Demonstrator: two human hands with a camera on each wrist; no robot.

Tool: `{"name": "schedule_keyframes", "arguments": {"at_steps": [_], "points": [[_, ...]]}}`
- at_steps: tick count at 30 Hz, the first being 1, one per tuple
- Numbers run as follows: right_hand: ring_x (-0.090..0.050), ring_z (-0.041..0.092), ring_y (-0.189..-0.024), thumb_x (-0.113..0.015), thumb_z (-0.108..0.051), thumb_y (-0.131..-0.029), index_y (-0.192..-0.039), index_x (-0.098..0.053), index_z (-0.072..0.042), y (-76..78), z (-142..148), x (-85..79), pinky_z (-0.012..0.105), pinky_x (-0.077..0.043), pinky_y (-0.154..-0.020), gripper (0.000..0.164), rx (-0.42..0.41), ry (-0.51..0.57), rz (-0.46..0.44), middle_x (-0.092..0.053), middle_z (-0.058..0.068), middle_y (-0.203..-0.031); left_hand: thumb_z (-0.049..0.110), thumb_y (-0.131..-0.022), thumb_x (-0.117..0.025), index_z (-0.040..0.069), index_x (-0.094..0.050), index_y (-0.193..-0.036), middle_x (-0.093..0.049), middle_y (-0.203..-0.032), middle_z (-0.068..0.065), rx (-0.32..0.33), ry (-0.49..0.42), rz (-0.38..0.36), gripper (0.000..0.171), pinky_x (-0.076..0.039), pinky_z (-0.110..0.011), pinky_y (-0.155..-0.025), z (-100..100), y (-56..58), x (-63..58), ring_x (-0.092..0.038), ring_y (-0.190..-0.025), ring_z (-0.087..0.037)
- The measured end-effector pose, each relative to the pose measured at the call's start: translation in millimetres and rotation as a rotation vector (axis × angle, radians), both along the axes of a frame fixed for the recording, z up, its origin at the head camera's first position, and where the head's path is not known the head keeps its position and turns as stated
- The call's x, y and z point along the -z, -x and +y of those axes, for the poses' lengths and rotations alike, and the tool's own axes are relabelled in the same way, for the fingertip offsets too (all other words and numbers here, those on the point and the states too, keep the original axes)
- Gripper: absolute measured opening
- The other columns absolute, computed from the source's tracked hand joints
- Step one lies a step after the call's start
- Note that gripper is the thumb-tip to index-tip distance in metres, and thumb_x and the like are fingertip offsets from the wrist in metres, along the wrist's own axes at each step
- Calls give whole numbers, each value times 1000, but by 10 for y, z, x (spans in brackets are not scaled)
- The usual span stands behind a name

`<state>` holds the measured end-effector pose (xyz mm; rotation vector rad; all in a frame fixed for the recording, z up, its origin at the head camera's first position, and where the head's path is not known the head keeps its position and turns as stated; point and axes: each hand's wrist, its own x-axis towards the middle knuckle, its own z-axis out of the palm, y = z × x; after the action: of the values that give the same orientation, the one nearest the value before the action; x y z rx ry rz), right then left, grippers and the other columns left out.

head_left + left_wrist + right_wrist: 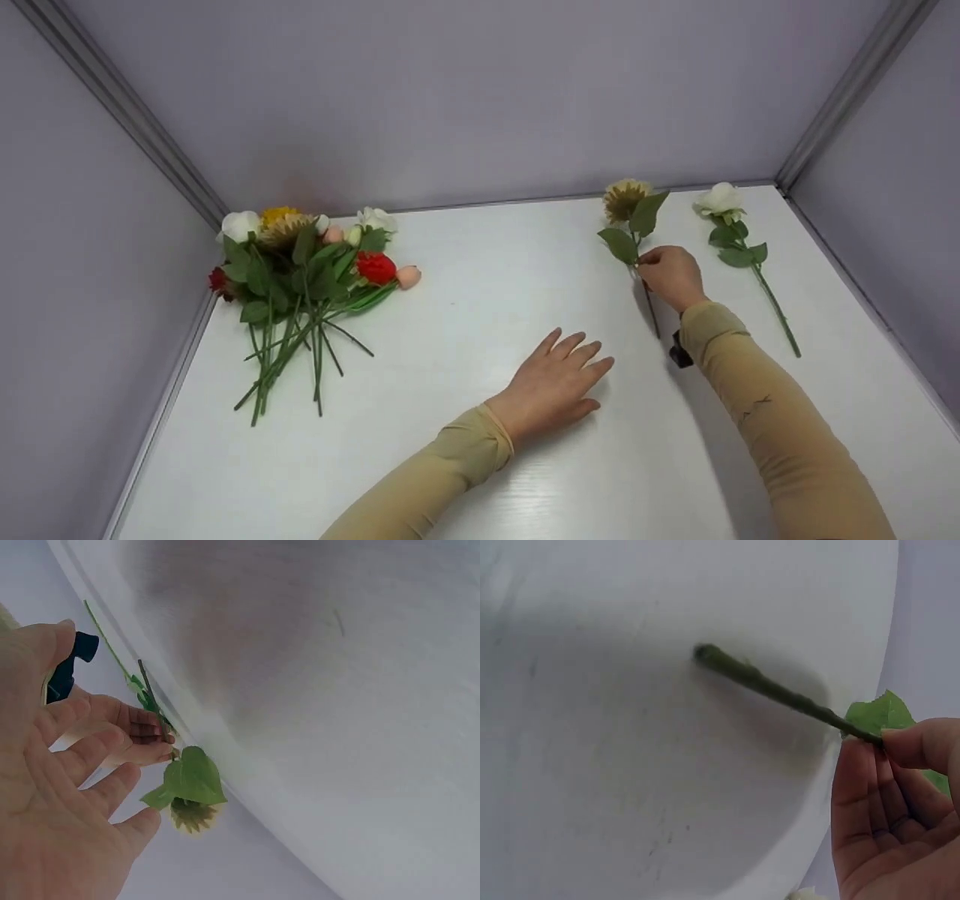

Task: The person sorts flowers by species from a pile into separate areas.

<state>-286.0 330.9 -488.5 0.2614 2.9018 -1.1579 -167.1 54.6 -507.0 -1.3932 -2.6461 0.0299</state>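
My right hand pinches the stem of a cream artificial flower between thumb and fingers, just below its two green leaves. In the right wrist view the bare stem juts out from the fingertips, its cut end over the white table. The flower head shows in the left wrist view, with a leaf in front of part of it. My left hand is spread palm down over the middle of the table, fingers straight, holding nothing. A white rose lies to the right of my right hand.
A heap of artificial flowers in white, yellow, red and peach lies at the left, stems toward me. Grey panels wall the white table at the back and both sides. A small black device sits at my right wrist.
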Motion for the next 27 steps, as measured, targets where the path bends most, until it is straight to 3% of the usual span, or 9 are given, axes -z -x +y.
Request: {"name": "schedule_keyframes", "arguments": {"at_steps": [6, 13, 27], "points": [[-64, 38, -96, -57, -10, -97, -119, -70, 8, 32, 53, 86, 49, -53, -82, 31, -3, -36, 24, -68, 26, -113, 54, -97, -66, 26, -50, -152, -47, -156, 1, -2, 34, -15, 64, -21, -48, -123, -30, 2, 41, -35, -148, -24], [-64, 44, -104, -62, -7, -96, -116, -72, 9, 103, -2, 213, 55, -51, -90, 28, -17, -91, 139, -70, 28, -113, 56, -97, -64, 25, -51, -152, -47, -156, 1, -19, 36, -34, 64, -21, -49, -123, -104, 24, 91, -35, -148, -24], [-63, 46, -110, -62, -5, -95, -110, -74, 11, 189, -134, 258, 57, -50, -95, 25, -42, -117, 106, -70, 29, -112, 55, -98, -62, 24, -49, -153, -45, -158, 0, -20, 37, -96, 64, -19, -49, -123, -152, 45, 88, -33, -149, -25]]}}
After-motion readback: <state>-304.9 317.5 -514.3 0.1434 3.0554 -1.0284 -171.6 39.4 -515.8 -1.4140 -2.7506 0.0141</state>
